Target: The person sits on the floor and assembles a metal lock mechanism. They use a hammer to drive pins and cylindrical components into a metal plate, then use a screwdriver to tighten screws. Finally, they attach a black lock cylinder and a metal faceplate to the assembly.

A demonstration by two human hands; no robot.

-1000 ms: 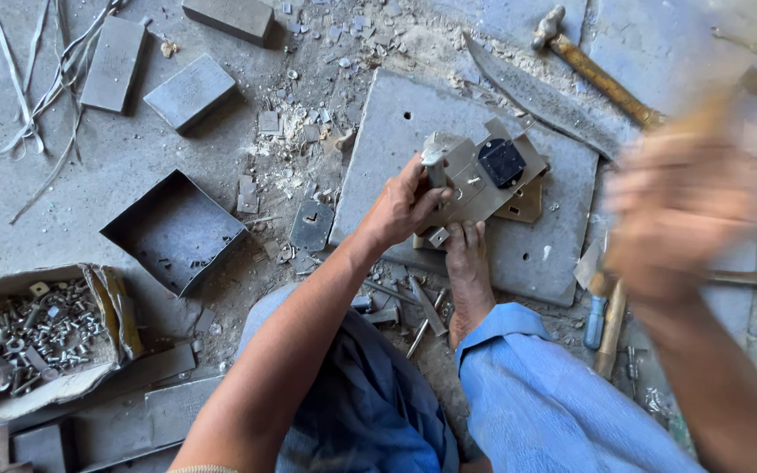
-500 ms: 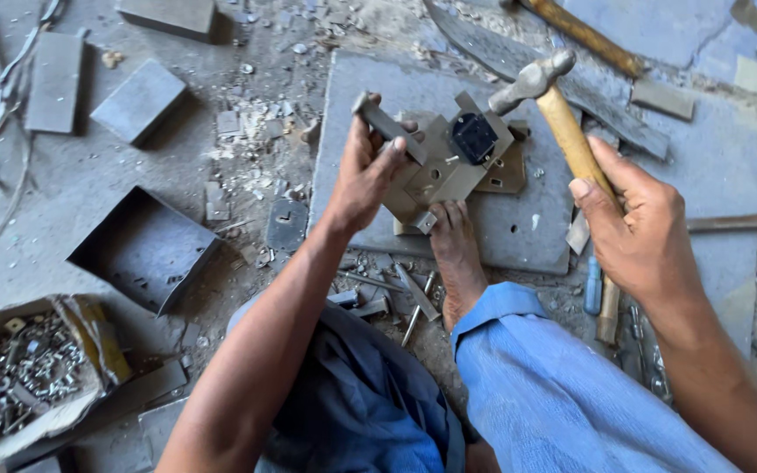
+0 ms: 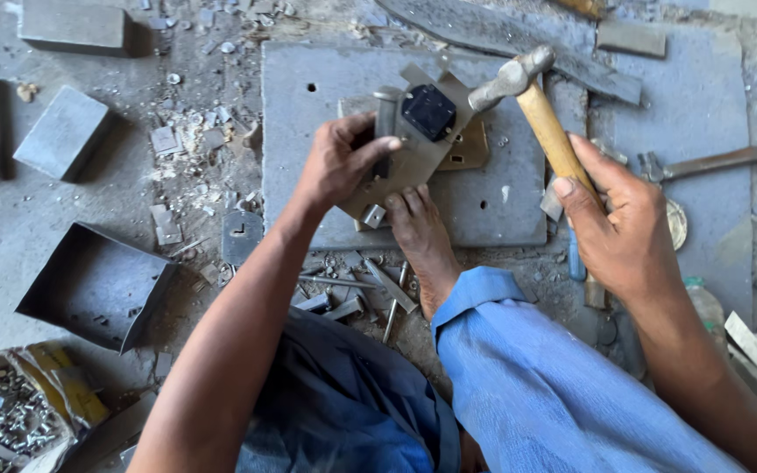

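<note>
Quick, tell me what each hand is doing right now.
Left hand: closed on the metal fixture, pressing it to the steel plate.
Right hand: closed round the hammer handle, head at the fixture.

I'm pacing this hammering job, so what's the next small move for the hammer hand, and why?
Probably a short tap straight down. The right hand holds the hammer with its head right beside the black block on the metal piece, which the left hand and a foot pin to the grey plate. Keep it short: the fingers sit close.
</note>
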